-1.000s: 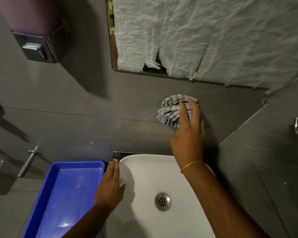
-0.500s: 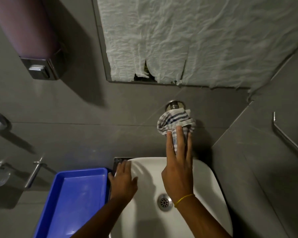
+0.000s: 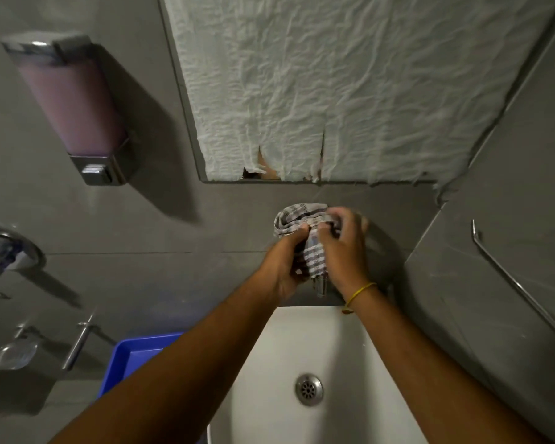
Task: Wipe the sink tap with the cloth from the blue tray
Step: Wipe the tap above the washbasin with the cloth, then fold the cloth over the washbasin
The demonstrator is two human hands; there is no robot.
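Observation:
A grey-and-white striped cloth (image 3: 302,219) is wrapped around the wall-mounted sink tap, of which only the chrome spout tip (image 3: 321,287) shows below the cloth. My left hand (image 3: 284,265) grips the cloth from the left and my right hand (image 3: 345,251), with a yellow band at the wrist, grips it from the right. Both hands are closed around the cloth on the tap, above the white sink (image 3: 279,363). A corner of the blue tray (image 3: 138,350) shows left of the sink, partly hidden by my left forearm.
A pink soap dispenser (image 3: 74,104) hangs on the grey wall at upper left. A mirror covered with crumpled white paper (image 3: 350,84) is above the tap. Chrome fittings (image 3: 7,248) and a soap dish (image 3: 15,355) are at left; a metal rail (image 3: 519,286) is on the right wall.
My left hand left the sink rim and rose to the tap, joining the right hand on the cloth. The view tilted upward, so less of the tray shows.

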